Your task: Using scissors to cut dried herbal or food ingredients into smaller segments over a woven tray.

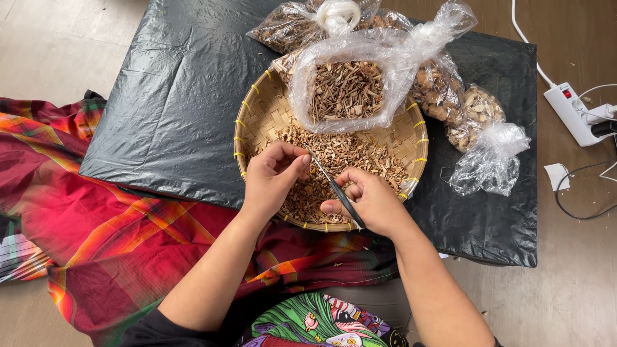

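A round woven bamboo tray point(257, 115) rests on a black plastic sheet point(173, 96) and holds a heap of small brown wood-like chips point(340, 157). An open clear plastic bag point(344, 90) filled with the same chips lies in the tray's far half. My right hand point(369, 202) grips a small dark-handled knife point(337, 193), its thin blade slanting up toward my left hand. My left hand point(273, 177) hovers over the chips with fingertips pinched at the blade's tip; whatever it pinches is too small to make out.
Several tied clear bags of dried brown pieces point(450, 96) lie behind and right of the tray. A white power strip point(572, 112) with cables sits on the wooden floor at right. A red plaid cloth point(96, 225) covers the floor at left and under my arms.
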